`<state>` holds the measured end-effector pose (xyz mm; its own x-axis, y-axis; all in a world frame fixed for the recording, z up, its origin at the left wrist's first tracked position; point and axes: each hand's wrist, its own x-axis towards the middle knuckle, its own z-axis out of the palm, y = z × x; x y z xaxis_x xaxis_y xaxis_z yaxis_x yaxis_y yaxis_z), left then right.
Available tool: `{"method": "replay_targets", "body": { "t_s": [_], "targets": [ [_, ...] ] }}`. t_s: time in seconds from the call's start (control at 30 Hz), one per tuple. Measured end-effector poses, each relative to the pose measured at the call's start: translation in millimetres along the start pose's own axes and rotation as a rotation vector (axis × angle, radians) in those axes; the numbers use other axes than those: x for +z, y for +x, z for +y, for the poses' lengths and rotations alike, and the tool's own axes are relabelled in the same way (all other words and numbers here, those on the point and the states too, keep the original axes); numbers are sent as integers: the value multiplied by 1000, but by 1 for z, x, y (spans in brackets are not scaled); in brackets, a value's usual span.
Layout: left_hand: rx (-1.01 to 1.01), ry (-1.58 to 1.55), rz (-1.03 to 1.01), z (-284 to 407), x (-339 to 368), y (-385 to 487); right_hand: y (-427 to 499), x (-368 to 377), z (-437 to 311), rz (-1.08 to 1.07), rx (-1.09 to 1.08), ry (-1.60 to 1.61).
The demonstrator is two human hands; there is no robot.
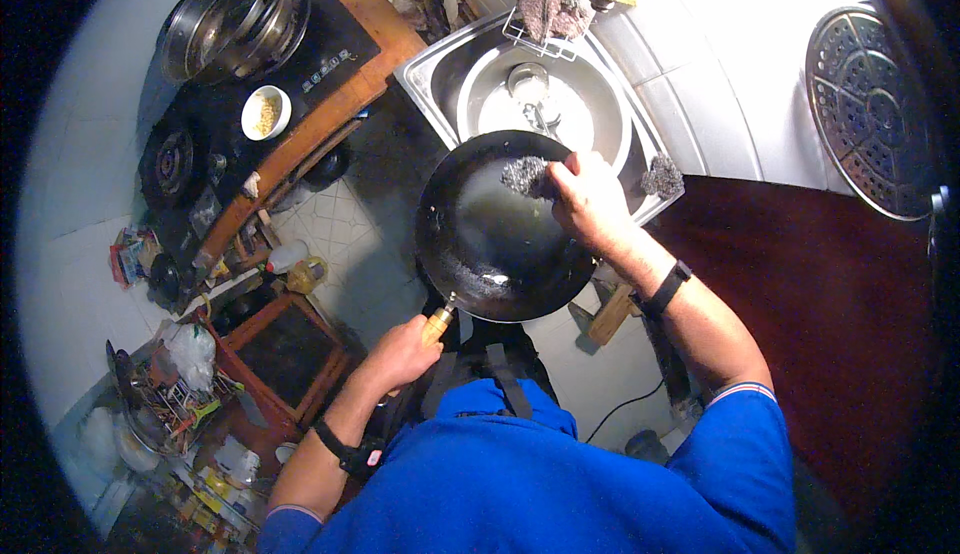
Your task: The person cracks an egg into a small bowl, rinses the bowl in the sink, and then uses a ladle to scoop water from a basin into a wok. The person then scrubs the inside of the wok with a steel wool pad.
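Observation:
My left hand (406, 355) is closed around the wooden handle (437, 326) of a black wok (487, 239). The wok is held in front of me, its far rim overlapping the near edge of a sink. In my right hand (589, 197) is a steel wool scrubber (525, 177), held over the wok's inner surface on its right side; whether it touches the metal is hard to tell. Wet, shiny patches show low in the wok. Behind it a round metal basin (469, 96) sits in the sink, with a glass (528, 82) and some metal utensils inside.
A second steel wool scrubber (663, 176) rests on the sink's (427, 88) right corner. To the left, a black cooktop (300, 51) bears a metal pot (225, 25) and a white bowl (278, 96). A perforated steamer plate (874, 111) leans against the right wall above a dark red surface (810, 314).

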<state>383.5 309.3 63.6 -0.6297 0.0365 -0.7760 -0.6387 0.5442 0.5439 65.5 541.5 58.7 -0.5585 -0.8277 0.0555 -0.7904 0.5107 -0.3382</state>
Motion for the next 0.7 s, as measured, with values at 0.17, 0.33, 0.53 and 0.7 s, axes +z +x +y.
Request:
{"method": "replay_targets", "body": {
  "t_s": [0.17, 0.33, 0.53, 0.7],
  "targets": [
    [8, -12, -31, 0, -3, 1, -10, 60, -1, -94, 390, -213],
    [47, -19, -56, -3, -4, 3, 11, 127, -44, -176, 546, -158],
    [84, -14, -42, -7, -3, 4, -4, 137, -98, -231, 351, 69],
    [101, 9, -27, -10, -5, 5, -27, 103, -93, -272, 364, 174]
  ]
}}
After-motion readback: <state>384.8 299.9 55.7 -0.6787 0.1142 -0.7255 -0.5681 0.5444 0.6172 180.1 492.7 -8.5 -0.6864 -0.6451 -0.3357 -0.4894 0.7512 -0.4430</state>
